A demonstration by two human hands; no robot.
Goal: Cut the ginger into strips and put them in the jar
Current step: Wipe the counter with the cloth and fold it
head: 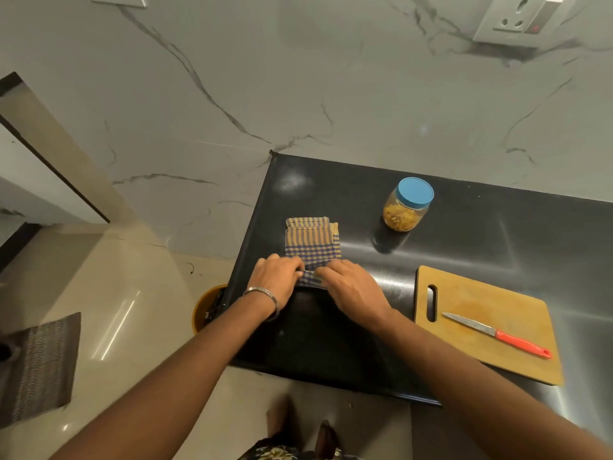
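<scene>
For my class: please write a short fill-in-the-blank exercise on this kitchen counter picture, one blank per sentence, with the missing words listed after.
1. The jar of yellowish strips is closed with a ____ lid.
2. The knife with the red handle lies on the wooden ____.
3. The left hand and the right hand both pinch the near edge of the checked ____.
4. The cloth lies to the ____ of the jar in the picture.

Missing words: blue; cutting board; cloth; left

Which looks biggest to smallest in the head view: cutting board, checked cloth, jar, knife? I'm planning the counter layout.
1. cutting board
2. checked cloth, partly under both hands
3. knife and jar: the knife is longer, the jar bulkier, and the jar stands farther from the camera, so they stay unranked.
</scene>
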